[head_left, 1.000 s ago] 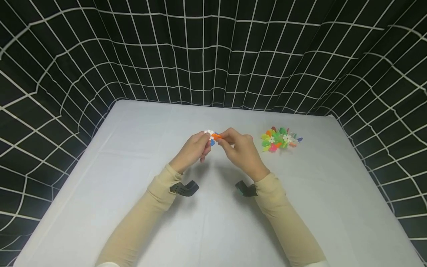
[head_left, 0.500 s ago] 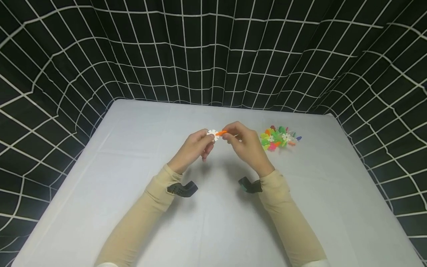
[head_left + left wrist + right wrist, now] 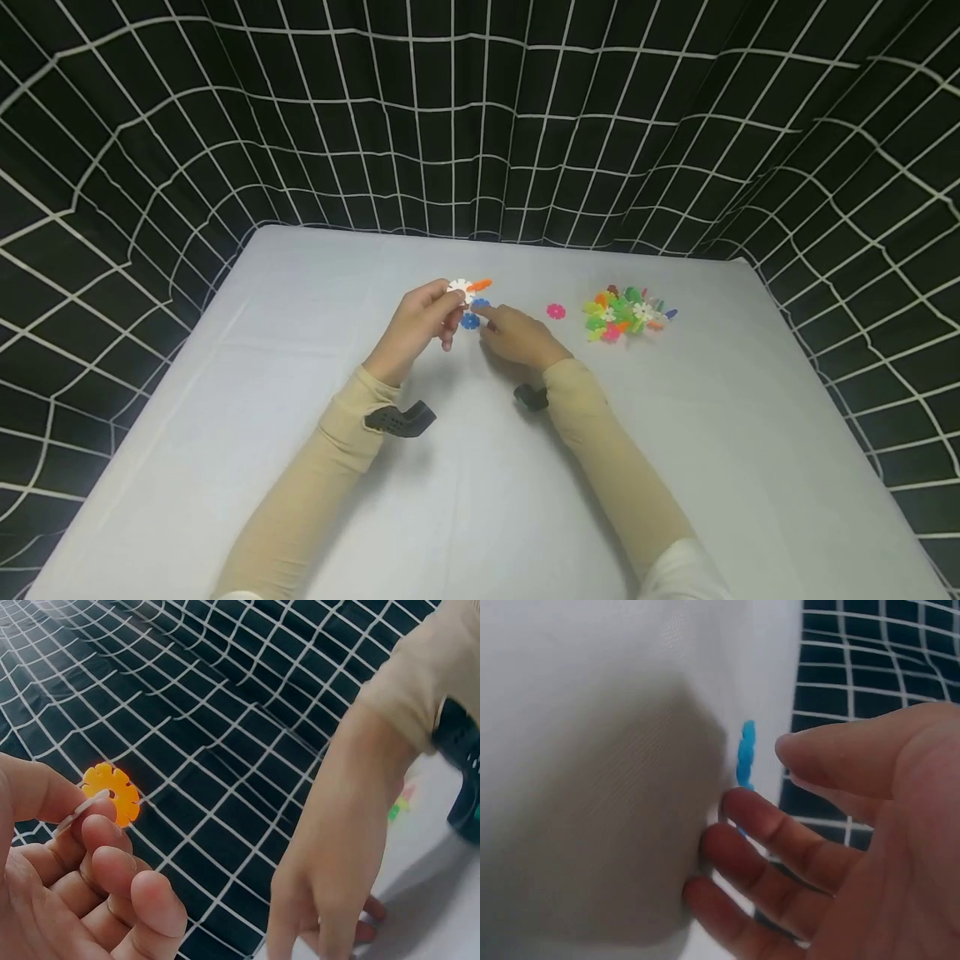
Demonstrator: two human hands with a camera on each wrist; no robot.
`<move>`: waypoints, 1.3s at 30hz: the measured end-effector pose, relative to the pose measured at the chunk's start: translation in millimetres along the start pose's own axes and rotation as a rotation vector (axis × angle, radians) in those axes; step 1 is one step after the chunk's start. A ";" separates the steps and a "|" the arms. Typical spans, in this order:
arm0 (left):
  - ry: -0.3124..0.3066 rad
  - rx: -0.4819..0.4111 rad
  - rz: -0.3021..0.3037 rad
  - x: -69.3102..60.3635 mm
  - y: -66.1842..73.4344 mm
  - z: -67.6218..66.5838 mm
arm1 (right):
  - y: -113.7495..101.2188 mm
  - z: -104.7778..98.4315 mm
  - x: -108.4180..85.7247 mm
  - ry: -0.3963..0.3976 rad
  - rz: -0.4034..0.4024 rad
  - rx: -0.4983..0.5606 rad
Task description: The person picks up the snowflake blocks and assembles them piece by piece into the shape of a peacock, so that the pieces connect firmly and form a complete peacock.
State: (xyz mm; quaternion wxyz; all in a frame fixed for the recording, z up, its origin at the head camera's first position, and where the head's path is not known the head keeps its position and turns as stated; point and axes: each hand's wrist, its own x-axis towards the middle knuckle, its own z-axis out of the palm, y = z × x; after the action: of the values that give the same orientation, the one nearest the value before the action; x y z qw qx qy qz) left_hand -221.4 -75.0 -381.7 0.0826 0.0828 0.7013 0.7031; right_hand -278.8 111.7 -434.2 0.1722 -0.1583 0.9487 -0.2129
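My left hand [image 3: 418, 323] pinches a white notched plastic disc [image 3: 459, 290] between thumb and forefinger, above the table. An orange notched disc [image 3: 480, 285] is joined to the white one and sticks out to its right; in the left wrist view the orange disc [image 3: 120, 799] faces the camera. Two blue notched discs [image 3: 470, 322] lie on the table just right of that hand. Beside them is my right hand [image 3: 519, 335], low over the cloth. In the right wrist view its thumb stands apart from the fingers near a blue disc [image 3: 745, 754], with nothing held.
A pink disc [image 3: 556, 311] lies alone, right of the right hand. Farther right sits a pile of mixed coloured discs [image 3: 626, 314]. White cloth covers the table [image 3: 315, 275], and a dark curtain with white grid lines [image 3: 450, 125] surrounds it behind and at the sides.
My right hand has let go of the orange disc and moved down to the blue discs. The left hand has shifted slightly left with the joined white and orange discs.
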 end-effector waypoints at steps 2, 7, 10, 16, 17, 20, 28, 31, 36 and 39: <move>0.009 0.005 -0.001 0.2 -0.3 -1.1 | -6.3 3.2 8.4 0.007 0.012 -0.038; 0.006 -0.012 -0.004 1.3 -0.8 -4.0 | -14.6 9.4 20.5 0.033 0.018 -0.161; 0.008 -0.016 0.009 1.4 -0.6 -5.7 | -14.7 11.7 20.1 0.035 0.038 -0.180; 0.039 -0.029 0.010 1.2 -0.8 -7.5 | -10.7 6.0 6.2 0.053 0.008 0.021; 0.050 -0.040 0.005 1.4 -0.9 -7.5 | -10.7 3.3 2.1 0.065 0.004 0.084; 0.094 -0.058 0.011 1.6 -0.4 -7.5 | -14.7 -7.5 -13.1 0.139 0.004 0.254; 0.153 -0.164 0.103 0.8 -1.8 -10.4 | -37.6 -23.6 -51.2 0.392 -0.093 0.496; 0.138 -0.159 0.107 0.0 -1.9 -10.6 | -40.6 -23.0 -59.6 0.448 -0.160 0.527; 0.109 -0.159 0.088 0.6 -2.8 -8.5 | -40.3 -19.3 -68.9 0.563 -0.283 0.492; 0.101 -0.170 0.074 0.4 -3.2 -6.6 | -40.5 -17.9 -69.4 0.603 -0.352 0.497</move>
State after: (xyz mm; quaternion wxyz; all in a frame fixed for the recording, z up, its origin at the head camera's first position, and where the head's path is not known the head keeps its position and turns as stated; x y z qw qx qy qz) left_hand -223.4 -81.3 -384.9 0.0278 0.0659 0.6387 0.7661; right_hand -214.9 109.1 -382.5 -0.1188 -0.2020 0.8350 -0.4979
